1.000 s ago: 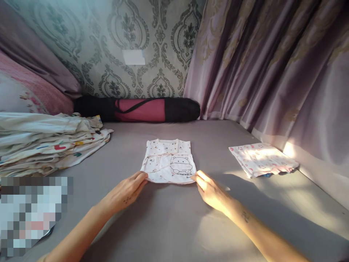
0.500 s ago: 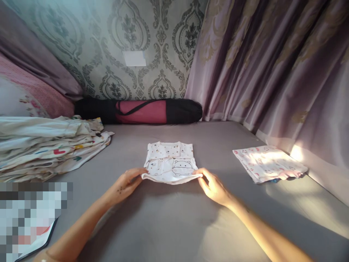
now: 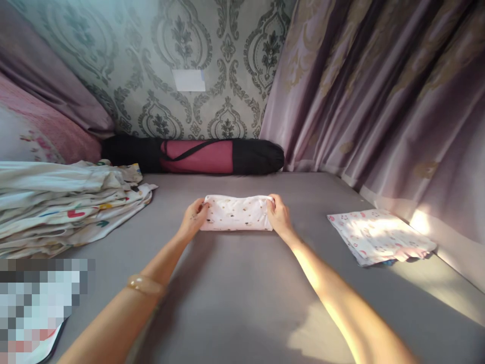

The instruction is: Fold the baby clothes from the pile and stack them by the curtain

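A small white garment (image 3: 238, 213) with a scattered print lies on the grey sheet (image 3: 235, 293), doubled over into a narrow rectangle. It looks like a baby's shirt. My left hand (image 3: 195, 216) pinches its far left corner between thumb and fingers. At the far right corner, my right hand (image 3: 278, 212) grips the cloth the same way. The bear-like drawing on the front is hidden inside the fold.
Loose printed clothes (image 3: 76, 207) are heaped at the left. A folded printed cloth stack (image 3: 379, 235) lies at the right by the curtain (image 3: 379, 101). A black and red long bag (image 3: 200, 155) rests against the wall. A blurred-out object (image 3: 41, 313) sits at lower left.
Both hands have moved away from me, carrying the garment's near edge up and over to its far edge. The garment is now about half as deep, with its plain printed side on top.
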`<state>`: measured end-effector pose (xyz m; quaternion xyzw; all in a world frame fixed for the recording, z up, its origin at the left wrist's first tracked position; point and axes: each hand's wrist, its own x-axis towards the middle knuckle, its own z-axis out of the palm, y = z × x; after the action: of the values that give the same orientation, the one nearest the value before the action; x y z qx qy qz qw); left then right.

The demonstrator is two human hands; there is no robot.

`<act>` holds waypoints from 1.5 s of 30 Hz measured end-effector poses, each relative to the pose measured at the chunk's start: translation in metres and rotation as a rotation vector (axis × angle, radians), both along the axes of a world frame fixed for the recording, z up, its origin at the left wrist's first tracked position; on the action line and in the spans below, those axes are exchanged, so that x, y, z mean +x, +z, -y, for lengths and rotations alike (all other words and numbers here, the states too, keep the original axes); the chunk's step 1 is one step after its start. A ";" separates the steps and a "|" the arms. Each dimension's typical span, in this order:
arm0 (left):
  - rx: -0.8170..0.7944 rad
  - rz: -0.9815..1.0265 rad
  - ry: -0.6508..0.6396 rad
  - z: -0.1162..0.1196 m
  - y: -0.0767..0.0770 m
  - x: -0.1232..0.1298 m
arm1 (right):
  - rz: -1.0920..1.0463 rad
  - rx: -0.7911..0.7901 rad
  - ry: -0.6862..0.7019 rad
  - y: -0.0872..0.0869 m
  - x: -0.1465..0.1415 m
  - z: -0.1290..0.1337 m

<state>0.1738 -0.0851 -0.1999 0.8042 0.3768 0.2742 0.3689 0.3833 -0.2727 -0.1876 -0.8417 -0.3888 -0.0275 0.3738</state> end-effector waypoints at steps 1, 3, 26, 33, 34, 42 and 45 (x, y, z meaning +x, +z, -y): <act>0.036 -0.110 0.053 -0.003 -0.004 0.007 | -0.007 -0.075 -0.035 -0.003 0.003 -0.008; 0.085 -0.278 0.127 -0.006 -0.010 0.017 | -0.039 -0.234 -0.118 -0.009 0.007 -0.019; 0.116 -0.634 0.284 0.000 0.001 0.035 | -0.168 -0.497 -0.277 -0.006 0.020 -0.040; 0.244 -0.539 0.289 0.004 0.009 0.017 | -0.160 -0.488 -0.182 0.005 0.032 -0.025; 0.345 -0.523 0.269 0.007 0.009 0.015 | -0.113 -0.464 -0.174 0.007 0.027 -0.022; 0.667 -0.464 -0.220 0.038 -0.013 0.036 | 0.314 -0.446 0.471 -0.004 -0.041 -0.035; 0.646 -0.531 -0.201 0.039 -0.022 0.042 | 0.280 -0.510 0.474 -0.012 -0.047 -0.040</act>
<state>0.2159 -0.1245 -0.2221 0.9538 0.2734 0.1242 0.0134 0.3364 -0.2324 -0.1997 -0.7825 -0.6145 0.0424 0.0915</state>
